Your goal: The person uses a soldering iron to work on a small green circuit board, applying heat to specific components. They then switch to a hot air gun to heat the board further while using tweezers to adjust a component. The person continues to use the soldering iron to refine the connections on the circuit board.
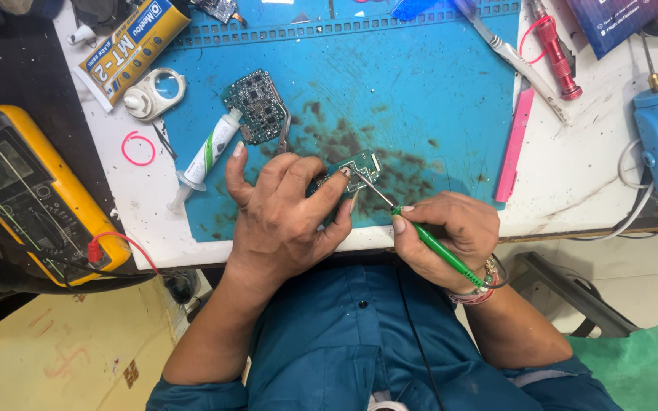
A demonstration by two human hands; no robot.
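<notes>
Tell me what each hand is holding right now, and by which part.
The left hand pinches the small green circuit board by its near-left edge. The right hand grips the green-handled probe on its handle, pen-style, tip at the board.

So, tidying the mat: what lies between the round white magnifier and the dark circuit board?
Head view: only bare blue mat between magnifier and board.

— What colour is the mat [420,84]?
— Bright blue, blotched with dark brown stains near its front edge. The surface [588,175] under it is white and smudged.
— And the small circuit board [359,169]?
— Green. The larger circuit board [257,106] is darker green with tiny silver specks.
— The tool [439,250]?
— Green handle, silver tip.
— Anything yellow?
— The meter [32,194], yellow with a black face, and a yellow-and-white tube [127,49]. There is also a pink strip [515,141] and a red pen-shaped tool [557,53].
</notes>
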